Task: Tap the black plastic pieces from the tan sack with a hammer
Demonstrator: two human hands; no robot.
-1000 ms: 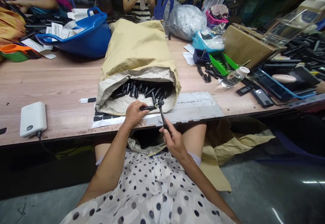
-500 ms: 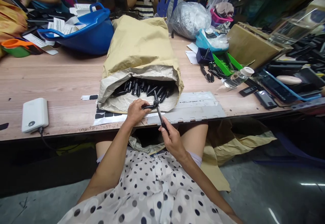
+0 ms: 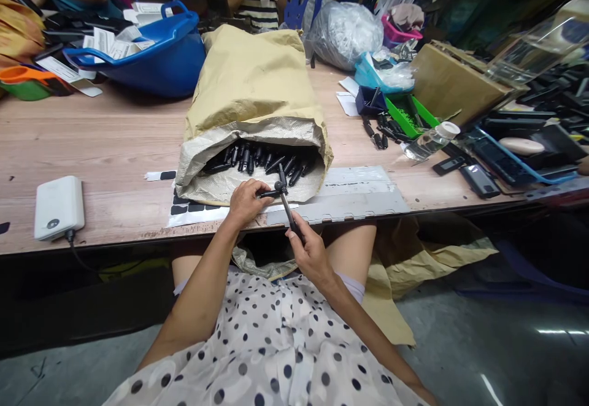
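Observation:
My left hand [image 3: 244, 202] rests on the table edge, closed on one short black rod [image 3: 270, 194]. My right hand [image 3: 311, 253] is below the edge, closed on a second black rod [image 3: 288, 208] that slants up to meet the first at a small joint. Just beyond lies a tan paper sack [image 3: 251, 102] on its side, its mouth open toward me with several black rods [image 3: 262, 160] inside. A strip of black stickers [image 3: 193, 211] lies under my left hand.
A white power bank [image 3: 59, 207] with a cable sits at the left. A blue basin [image 3: 151, 56] with papers stands behind. A grey sheet [image 3: 354, 194], green tray [image 3: 407, 114], water bottle [image 3: 430, 139] and black devices crowd the right. Other people sit across the table.
Both hands hold the same grip on the joined rods. The right hand has shifted slightly up toward the table edge; the view has dipped a little.

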